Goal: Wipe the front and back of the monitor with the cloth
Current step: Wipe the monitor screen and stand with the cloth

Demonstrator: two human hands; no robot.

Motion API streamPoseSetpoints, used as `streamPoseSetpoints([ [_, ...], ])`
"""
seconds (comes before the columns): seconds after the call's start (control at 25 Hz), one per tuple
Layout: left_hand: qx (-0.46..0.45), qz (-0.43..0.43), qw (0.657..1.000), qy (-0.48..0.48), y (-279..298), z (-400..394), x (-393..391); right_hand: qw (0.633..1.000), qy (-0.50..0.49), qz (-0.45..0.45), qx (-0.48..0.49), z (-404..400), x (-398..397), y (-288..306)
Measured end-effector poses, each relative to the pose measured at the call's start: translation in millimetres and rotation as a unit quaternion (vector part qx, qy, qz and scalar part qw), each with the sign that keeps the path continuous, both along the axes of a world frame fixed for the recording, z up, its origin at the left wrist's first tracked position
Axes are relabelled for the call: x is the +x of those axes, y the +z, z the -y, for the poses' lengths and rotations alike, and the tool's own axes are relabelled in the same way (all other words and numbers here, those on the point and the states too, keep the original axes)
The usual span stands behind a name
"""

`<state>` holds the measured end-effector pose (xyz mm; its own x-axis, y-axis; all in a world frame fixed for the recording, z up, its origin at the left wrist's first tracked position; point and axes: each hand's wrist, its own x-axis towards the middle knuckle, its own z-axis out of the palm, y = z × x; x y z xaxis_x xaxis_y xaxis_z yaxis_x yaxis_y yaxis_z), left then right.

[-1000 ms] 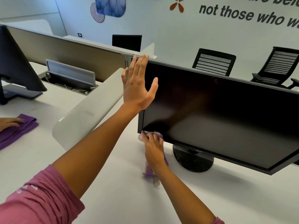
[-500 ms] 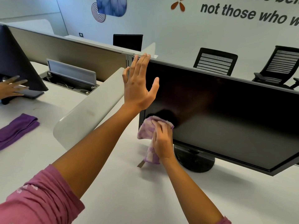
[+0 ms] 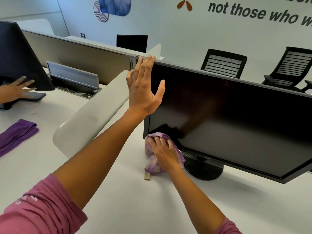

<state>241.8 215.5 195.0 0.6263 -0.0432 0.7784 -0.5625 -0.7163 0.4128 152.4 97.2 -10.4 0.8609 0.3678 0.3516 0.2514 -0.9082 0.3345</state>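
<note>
The monitor (image 3: 228,119) stands on the white bench (image 3: 118,191) on a round black foot (image 3: 205,171). Its screen is dark and it leans a little toward the person. The cloth (image 3: 150,159) is light purple and fluffy. It sits at the bottom left corner of the screen, and part of it hangs down to the bench. The right hand (image 3: 164,153) lies flat on the cloth with straight fingers and presses it on the screen, so this grip is open. The left hand (image 3: 143,90) is flat on the monitor's top left corner. Its fingers are straight and spread, and the fingertips reach the top edge, so this grip is open too. Both arms have pink sleeves (image 3: 42,211).

To the left, a low white divider (image 3: 87,119) splits the bench. Past it lies a folded dark purple cloth (image 3: 16,134). Another person's hand (image 3: 16,89) touches a second monitor (image 3: 20,59) there. Behind are black chairs (image 3: 222,63) and a white wall with big letters (image 3: 256,12)
</note>
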Motion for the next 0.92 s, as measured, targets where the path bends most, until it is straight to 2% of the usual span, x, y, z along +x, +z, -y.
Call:
streamPoseSetpoints([
  [0.28, 0.009, -0.005, 1.000, -0.001, 0.0, -4.8, -2.6, 0.998, -0.042, -0.025, 0.025, -8.8, -7.8, 23.6],
  [0.44, 0.013, -0.007, 1.000, 0.004, 3.8, -1.3, -4.9, 0.992, -0.112, 0.010, 0.062, 8.1, -20.9, 24.8],
  [0.6, 0.012, -0.013, 1.000, 0.007, 3.1, -0.9, -4.8, 0.987, -0.115, 0.052, 0.101, 48.4, -35.6, 8.8],
  [0.72, 0.017, -0.010, 1.000, 0.009, 3.1, -2.4, -5.0, 0.991, -0.057, 0.038, 0.115, 46.4, -31.7, 11.4],
  [0.84, 0.021, -0.008, 1.000, 0.007, 2.1, -2.3, -5.3, 0.985, 0.064, 0.030, 0.157, 25.7, -15.8, 22.2],
  [0.92, 0.019, -0.006, 1.000, 0.005, 2.0, -2.7, -4.0, 0.986, 0.128, 0.009, 0.109, 13.6, -1.7, 25.3],
])
